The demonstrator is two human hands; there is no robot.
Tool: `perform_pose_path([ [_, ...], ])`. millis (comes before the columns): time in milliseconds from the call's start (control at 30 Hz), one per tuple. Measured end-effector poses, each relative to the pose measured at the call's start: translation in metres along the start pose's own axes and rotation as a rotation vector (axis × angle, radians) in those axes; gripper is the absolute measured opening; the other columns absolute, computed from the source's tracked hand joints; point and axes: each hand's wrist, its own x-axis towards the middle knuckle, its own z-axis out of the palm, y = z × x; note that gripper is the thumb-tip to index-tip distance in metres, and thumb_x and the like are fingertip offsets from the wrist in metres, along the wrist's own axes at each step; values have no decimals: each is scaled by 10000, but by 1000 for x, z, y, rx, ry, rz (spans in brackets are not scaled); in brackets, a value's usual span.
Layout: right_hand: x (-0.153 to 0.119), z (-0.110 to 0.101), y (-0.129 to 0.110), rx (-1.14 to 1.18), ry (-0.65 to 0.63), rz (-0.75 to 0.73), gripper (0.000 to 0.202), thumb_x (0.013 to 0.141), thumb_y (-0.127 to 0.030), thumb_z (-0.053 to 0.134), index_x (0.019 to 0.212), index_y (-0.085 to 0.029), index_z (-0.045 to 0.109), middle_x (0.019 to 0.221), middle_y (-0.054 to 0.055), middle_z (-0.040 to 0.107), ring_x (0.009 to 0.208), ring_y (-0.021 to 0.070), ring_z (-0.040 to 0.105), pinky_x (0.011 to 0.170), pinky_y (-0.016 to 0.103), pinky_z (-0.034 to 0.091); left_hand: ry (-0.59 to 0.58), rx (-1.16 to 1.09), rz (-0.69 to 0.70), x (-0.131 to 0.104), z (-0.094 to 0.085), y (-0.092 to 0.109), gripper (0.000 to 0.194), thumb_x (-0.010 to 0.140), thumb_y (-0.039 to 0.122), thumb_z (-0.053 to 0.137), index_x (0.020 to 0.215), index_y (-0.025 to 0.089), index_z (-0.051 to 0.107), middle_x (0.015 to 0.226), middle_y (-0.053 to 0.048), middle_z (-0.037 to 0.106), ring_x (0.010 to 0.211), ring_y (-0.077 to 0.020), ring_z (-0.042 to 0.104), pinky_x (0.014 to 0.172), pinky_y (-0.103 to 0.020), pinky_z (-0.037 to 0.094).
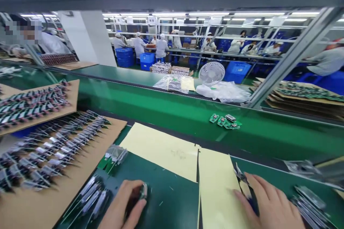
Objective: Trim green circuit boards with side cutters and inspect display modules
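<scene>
Low in the head view, my left hand (125, 204) curls above the green mat (166, 200), thumb and fingers round a small part (143, 191), too blurred to identify. My right hand (268, 200) grips a metal-tipped hand tool (243, 182) at the right edge of a yellow sheet (215, 186). Another yellow sheet (161, 148) lies beyond the mat's bare middle. Beside my left hand rest several clear-sleeved parts with thin leads (90, 198) and a green board piece (107, 162). More sleeved parts (311, 204) lie right of my right hand.
Cardboard sheets (34, 207) bearing rows of parts fill the left. Several small circuit boards (225, 121) lie on the green strip ahead. Beyond stand a white fan (211, 73), plastic bags (228, 92) and a slanted metal post (290, 55). Stacked cardboard (290, 107) is right; people work behind.
</scene>
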Motion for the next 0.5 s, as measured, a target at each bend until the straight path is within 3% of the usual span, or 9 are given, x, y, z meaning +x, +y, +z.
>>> perform_pose_path([
  [67, 12, -7, -25, 286, 24, -161, 213, 838, -320, 430, 965, -193, 544, 870, 96, 614, 796, 243, 574, 631, 363, 492, -65, -98, -74, 4, -2, 10, 384, 828, 473, 245, 1020, 239, 481, 688, -6, 556, 636, -175, 548, 596, -251, 462],
  [167, 26, -6, -70, 663, -282, -197, 189, 822, -172, 473, 988, -241, 531, 875, 36, 593, 810, 172, 553, 649, 252, 489, -128, 21, -100, 9, 2, 27, 252, 762, 457, 405, 838, 247, 521, 629, 30, 489, 588, -164, 511, 535, -231, 416],
  [267, 36, 2, -107, 588, -441, -174, 179, 710, -87, 598, 807, -237, 582, 762, 1, 592, 738, 171, 536, 604, 251, 471, -120, 341, -27, 13, 10, 35, 95, 735, 297, 465, 746, 238, 538, 788, -17, 562, 683, -191, 555, 583, -247, 420],
  [367, 43, 10, -126, 471, -441, -202, 129, 692, -69, 600, 696, -198, 590, 713, 18, 589, 705, 190, 519, 587, 291, 448, -95, 513, -1, 15, 17, 35, 171, 770, 239, 429, 866, 227, 570, 918, -60, 554, 694, -207, 583, 574, -274, 430],
  [500, 48, 12, -141, 315, -446, -341, 131, 698, -31, 545, 643, -139, 594, 675, 86, 577, 690, 232, 496, 590, 359, 416, -39, 603, 50, 19, 18, 39, 208, 817, 222, 400, 952, 222, 559, 916, -51, 527, 695, -200, 594, 543, -267, 427],
])
